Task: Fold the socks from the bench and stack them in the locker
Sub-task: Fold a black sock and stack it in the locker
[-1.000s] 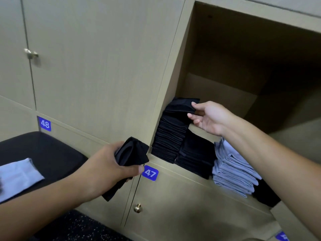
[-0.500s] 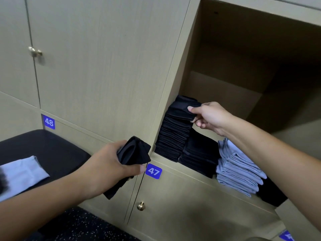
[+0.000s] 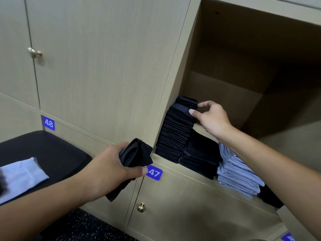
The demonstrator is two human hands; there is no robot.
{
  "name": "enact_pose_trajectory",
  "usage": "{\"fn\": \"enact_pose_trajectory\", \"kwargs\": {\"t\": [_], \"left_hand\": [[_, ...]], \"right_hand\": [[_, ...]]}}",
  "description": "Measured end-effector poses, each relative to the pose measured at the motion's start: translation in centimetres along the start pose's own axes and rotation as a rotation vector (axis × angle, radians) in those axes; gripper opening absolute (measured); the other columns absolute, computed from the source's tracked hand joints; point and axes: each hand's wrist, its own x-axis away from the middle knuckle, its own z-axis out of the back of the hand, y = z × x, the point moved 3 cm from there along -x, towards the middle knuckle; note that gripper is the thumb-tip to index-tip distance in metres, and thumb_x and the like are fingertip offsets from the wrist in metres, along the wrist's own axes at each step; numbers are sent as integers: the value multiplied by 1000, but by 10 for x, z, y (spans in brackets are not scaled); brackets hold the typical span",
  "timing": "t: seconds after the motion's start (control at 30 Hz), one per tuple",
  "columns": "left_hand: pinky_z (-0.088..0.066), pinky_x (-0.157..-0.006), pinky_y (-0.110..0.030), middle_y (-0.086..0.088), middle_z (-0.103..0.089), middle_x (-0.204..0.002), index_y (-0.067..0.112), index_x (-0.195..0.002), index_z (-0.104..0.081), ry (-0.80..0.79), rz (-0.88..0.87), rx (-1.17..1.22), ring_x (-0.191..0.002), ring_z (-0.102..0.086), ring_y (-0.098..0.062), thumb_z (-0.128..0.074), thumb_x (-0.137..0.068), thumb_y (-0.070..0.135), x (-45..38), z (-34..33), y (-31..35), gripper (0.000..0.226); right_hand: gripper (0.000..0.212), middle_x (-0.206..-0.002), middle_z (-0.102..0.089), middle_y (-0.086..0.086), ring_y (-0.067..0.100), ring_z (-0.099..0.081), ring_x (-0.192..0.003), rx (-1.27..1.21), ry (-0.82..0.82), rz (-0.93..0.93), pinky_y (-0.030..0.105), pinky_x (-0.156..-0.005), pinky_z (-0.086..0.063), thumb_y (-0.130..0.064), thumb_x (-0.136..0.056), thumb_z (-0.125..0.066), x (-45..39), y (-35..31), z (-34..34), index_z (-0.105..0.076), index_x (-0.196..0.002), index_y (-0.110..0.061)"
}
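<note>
Open locker at 2 o'clock, with folded socks in rows along its floor. Tall black stack against the left wall; lower black stack just beside it toward 3 o'clock; grey stack next along, touching it. Something dark past the grey stack at 4 o'clock, too shadowed to tell what.

Right hand at the top of the tall stack, thumb and forefinger curled, thumb tip touching the edge of the top black sock. Probably pinching it, though the underside of the grip is hidden.

Left hand near centre, in front of the closed doors, gripping a folded black sock; fingers wrapped round it, thumb pressed across the front, loose end hanging below the palm toward 7 o'clock.

Blue label 47 just beside the left thumb, on the door under the locker. Blue label 48 at 9 o'clock.

Black tabletop at 8 o'clock, carrying a flat grey sock near the left edge. Brass knob at 6 o'clock, another knob at 10 o'clock.
</note>
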Motion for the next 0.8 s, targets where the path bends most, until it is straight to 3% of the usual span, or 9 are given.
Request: {"fn": "enact_pose_trajectory", "kwargs": {"t": [0.07, 0.17, 0.27, 0.37, 0.43, 0.5, 0.6, 0.7, 0.8], "left_hand": [[-56, -63, -21, 0, -76, -82, 25, -97, -69, 0, 11, 4, -68, -71, -12, -86, -80, 29, -1, 0, 0, 24], [-55, -59, -18, -2, -76, -80, 24, -96, -70, -14, 25, 48, -65, -70, -11, -86, -80, 27, -1, 0, -1, 23], [-57, -61, -21, -10, -77, -82, 20, -97, -70, -39, 58, 133, -67, -72, -18, -85, -81, 24, -1, 1, 1, 22], [-59, -64, -26, -15, -75, -85, 13, -99, -71, -63, 104, 280, -74, -72, -23, -83, -84, 22, -2, 1, 0, 21], [-61, -74, -31, -16, -71, -91, 4, -106, -71, -85, 126, 428, -83, -71, -25, -81, -86, 21, -3, 1, -2, 29], [-59, -94, -41, -26, -71, -105, -4, -117, -67, -106, 157, 571, -95, -72, -32, -79, -87, 24, -3, 0, -4, 43], [-53, -104, -49, -28, -66, -125, 0, -127, -63, -86, 222, 689, -112, -69, -40, -77, -88, 29, -2, -1, -3, 50], [-55, -102, -44, -24, -66, -126, 2, -128, -64, -75, 257, 770, -116, -66, -40, -72, -91, 35, -3, -2, -1, 50], [-53, -106, -44, -21, -72, -122, 5, -124, -68, -57, 286, 876, -113, -70, -37, -68, -93, 41, -5, -2, -2, 47]], "right_hand": [[35, -69, -57, -3, 10, -54, -64, 15, 28, 42, 24, -62, -41, -38, -91, -75, 4, -4, 3, -64, -118, -19], [23, -52, -53, -8, 1, -50, -49, -10, 83, 99, 17, -57, -41, -35, -94, -71, 18, -14, 6, -66, -110, -19], [14, -52, -54, 0, 3, -43, -41, -73, 118, 145, 22, -57, -41, -32, -97, -67, 43, -21, 6, -67, -95, -18], [20, -55, -47, 8, 13, -37, -50, -200, 70, 170, 28, -59, -37, -32, -97, -67, 76, -25, -5, -65, -85, -16], [23, -51, -41, 4, 15, -32, -50, -308, -11, 167, 27, -56, -32, -30, -98, -66, 100, -27, -18, -63, -83, -13], [22, -48, -45, -1, 13, -35, -48, -359, -102, 167, 28, -57, -34, -28, -99, -64, 122, -28, -32, -63, -84, -13], [15, -60, -63, 3, 12, -49, -50, -411, -257, 153, 20, -52, -40, -27, -99, -64, 146, -31, -50, -68, -86, -19], [7, -84, -75, 1, 13, -62, -60, -465, -355, 137, 16, -53, -43, -20, -98, -64, 155, -32, -64, -71, -95, -21], [13, -92, -75, -7, 8, -67, -78, -432, -349, 198, 22, -65, -47, -21, -96, -67, 161, -29, -69, -73, -99, -32]]}}
